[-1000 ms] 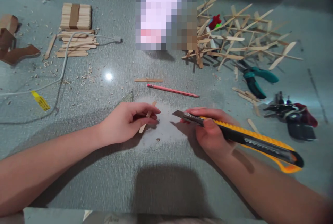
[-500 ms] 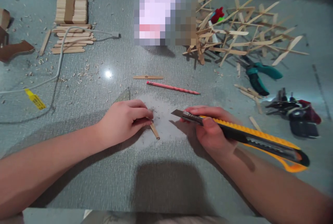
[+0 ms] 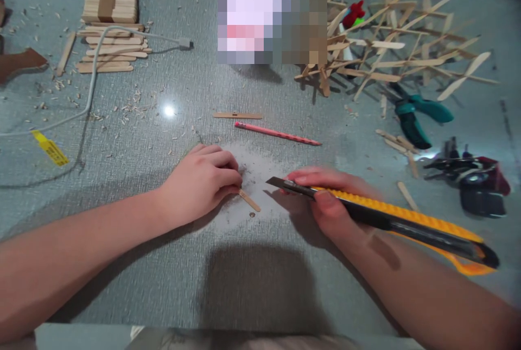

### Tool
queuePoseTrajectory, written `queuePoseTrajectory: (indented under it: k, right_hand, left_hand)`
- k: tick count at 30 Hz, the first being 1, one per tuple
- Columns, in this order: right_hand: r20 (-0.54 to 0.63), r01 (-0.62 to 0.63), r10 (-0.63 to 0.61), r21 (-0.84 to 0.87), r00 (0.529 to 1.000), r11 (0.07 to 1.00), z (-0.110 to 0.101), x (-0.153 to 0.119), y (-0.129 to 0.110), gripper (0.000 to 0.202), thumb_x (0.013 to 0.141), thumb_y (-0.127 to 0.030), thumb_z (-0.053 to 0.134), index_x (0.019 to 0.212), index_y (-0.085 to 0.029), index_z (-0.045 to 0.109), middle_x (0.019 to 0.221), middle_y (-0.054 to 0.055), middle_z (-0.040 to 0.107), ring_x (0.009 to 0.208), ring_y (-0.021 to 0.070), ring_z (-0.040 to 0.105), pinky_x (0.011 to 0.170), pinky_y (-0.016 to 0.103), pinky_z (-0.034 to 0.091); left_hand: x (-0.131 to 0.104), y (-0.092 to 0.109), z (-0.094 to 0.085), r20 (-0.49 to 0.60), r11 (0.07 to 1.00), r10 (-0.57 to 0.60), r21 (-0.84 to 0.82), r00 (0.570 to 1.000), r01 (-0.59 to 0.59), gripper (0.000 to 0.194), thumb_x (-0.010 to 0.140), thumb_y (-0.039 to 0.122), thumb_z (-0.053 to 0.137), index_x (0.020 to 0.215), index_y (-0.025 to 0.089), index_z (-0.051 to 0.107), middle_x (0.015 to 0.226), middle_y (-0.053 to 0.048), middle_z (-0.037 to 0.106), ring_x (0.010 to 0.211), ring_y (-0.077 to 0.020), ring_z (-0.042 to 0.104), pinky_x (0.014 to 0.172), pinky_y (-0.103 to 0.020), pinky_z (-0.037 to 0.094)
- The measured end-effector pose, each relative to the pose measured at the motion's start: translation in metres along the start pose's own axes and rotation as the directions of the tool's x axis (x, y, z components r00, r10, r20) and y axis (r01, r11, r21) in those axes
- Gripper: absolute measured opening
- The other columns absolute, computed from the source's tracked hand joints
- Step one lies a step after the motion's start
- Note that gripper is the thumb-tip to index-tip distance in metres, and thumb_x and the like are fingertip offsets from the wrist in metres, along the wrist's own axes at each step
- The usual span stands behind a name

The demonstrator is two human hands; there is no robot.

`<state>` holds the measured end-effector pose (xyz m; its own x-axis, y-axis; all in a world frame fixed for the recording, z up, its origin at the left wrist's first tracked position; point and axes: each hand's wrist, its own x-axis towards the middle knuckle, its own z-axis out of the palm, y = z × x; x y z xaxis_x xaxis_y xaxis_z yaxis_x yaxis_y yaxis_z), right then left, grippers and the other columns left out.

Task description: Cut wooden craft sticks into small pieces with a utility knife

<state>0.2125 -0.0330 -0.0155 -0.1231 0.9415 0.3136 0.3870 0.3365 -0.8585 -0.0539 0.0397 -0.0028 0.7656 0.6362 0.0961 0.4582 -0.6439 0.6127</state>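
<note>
My left hand is closed around one end of a wooden craft stick; the held end is hidden by the fingers. A small round dark spot or piece lies just below the stick's free tip. In my right hand is a yellow and black utility knife, its blade out and pointing left, apart from the stick. Pale dust covers the table between the hands. Just beyond them lie a pink pencil and a craft stick with a small notch.
Banded craft sticks and loose ones lie at back left, crossed by a white cable. A lattice of joined sticks stands at back right, near teal-handled pliers and keys. A pixelated patch hides the back middle.
The craft stick in my left hand has swung so its free tip points further right, uncovering the small dark spot. My right hand still holds the knife. The whole view has shifted slightly.
</note>
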Motion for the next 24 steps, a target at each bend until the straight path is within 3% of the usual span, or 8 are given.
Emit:
queuePoseTrajectory:
  k: [8, 14, 24]
  right_hand:
    - [0.289, 0.224, -0.185, -0.107, 0.939, 0.969, 0.009, 0.011, -0.023, 0.024, 0.092, -0.022, 0.064, 0.115, -0.027, 0.068, 0.105, 0.006, 0.08, 0.088, 0.0211, 0.078, 0.073, 0.031, 0.067]
    - [0.291, 0.233, -0.185, -0.143, 0.939, 0.962, 0.016, 0.019, -0.024, 0.018, 0.088, -0.015, 0.069, 0.101, -0.027, 0.068, 0.098, 0.004, 0.081, 0.08, 0.0191, 0.079, 0.07, 0.028, 0.067]
    - [0.323, 0.233, -0.165, -0.183, 0.932, 0.955, 0.014, 0.015, -0.026, 0.026, 0.088, -0.015, 0.065, 0.108, -0.031, 0.068, 0.102, 0.004, 0.08, 0.079, 0.0216, 0.079, 0.069, 0.03, 0.068]
  left_hand:
    - [0.003, 0.001, 0.003, -0.011, 0.999, 0.032, 0.011, 0.999, -0.032, 0.013, 0.093, 0.021, 0.066, 0.086, 0.023, 0.077, 0.092, 0.0, 0.072, 0.085, -0.0171, 0.061, 0.08, -0.035, 0.04]
    - [0.002, 0.003, 0.003, -0.044, 0.999, 0.021, 0.032, 0.999, -0.02, 0.012, 0.092, 0.022, 0.067, 0.084, 0.024, 0.077, 0.095, -0.001, 0.072, 0.087, -0.0174, 0.06, 0.079, -0.035, 0.037]
    - [0.004, 0.002, 0.003, -0.004, 1.0, -0.017, -0.019, 1.0, 0.017, 0.011, 0.087, 0.018, 0.071, 0.081, 0.024, 0.078, 0.086, 0.0, 0.069, 0.082, -0.0175, 0.058, 0.077, -0.034, 0.037]
